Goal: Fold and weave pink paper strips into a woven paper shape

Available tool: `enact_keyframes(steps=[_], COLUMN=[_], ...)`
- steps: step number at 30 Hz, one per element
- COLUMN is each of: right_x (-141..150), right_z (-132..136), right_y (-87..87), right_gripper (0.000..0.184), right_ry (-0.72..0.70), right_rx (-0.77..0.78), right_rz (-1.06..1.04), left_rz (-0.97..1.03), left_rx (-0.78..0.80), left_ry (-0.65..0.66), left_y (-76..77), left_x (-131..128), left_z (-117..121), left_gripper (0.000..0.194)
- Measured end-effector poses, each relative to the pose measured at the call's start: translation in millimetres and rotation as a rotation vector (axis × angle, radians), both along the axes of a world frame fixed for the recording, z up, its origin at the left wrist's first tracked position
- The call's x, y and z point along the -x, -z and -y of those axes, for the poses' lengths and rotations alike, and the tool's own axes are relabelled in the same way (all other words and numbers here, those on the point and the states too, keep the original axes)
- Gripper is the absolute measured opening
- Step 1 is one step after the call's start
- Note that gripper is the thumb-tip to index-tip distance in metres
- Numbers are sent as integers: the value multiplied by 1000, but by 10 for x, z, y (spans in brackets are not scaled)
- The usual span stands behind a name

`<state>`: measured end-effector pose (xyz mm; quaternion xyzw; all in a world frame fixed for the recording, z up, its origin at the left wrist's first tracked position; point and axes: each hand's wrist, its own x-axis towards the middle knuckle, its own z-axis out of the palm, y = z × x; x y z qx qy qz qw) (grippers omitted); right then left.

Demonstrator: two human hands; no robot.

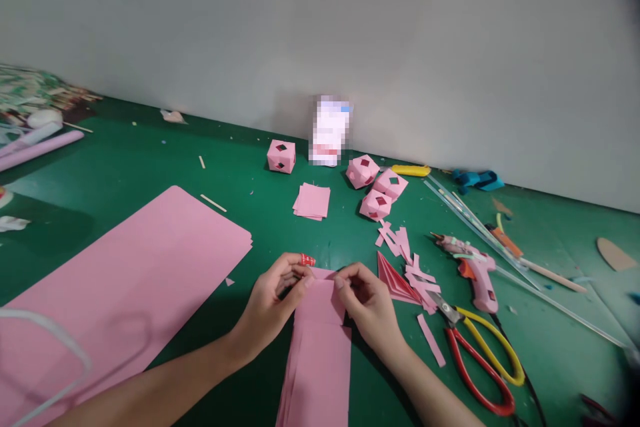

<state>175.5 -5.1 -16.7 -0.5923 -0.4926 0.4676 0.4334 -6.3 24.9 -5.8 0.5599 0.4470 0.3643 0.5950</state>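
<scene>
Left grip [278,295] and right grip [369,300] pinched on plain pink, straight-edged paper [321,304].

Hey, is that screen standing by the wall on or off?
On: the screen glows white with blue and red patches; its details are blurred.

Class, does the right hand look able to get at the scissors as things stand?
Probably yes: the right hand must first release the pink paper strip, but the scissors lie to its right, handles uncovered.

Two hands [277,293], four paper boxes [281,157], one glue gun [481,275]
</scene>
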Motion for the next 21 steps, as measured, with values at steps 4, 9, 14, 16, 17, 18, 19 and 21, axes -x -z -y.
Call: enact_keyframes(steps=[4,9,14,16,17,18,19,21], right_x=[7,24,57,66,69,70,71,73], right_z=[2,3,-4,-4,-3,0,4,12], right_y=[18,-26,-86,-90,-91,-92,-94,-101], right_gripper=[25,19,9,7,7,7,7,7], right_ry=[-15,-72,-104,-103,-105,-107,-110,-125], right_rx=[30,43,-30,-39,-44,-51,-59,-70], right_rz=[-22,-13,99,104,96,86,73,52], left_rz=[-8,-27,-66,-68,-72,-79,-89,-106], left_rx=[8,-18,-79,-97,-105,-113,-119,-128], left_ry=[1,17,76,99,105,105,102,97], left_y=[2,12,4,-3,-5,-5,-2,7], left_x=[-1,-2,-3,-7,-9,-11,-13,-15], left_z=[-1,-3,8,12,14,16,20,27], left_gripper=[20,19,16,15,15,15,16,17])
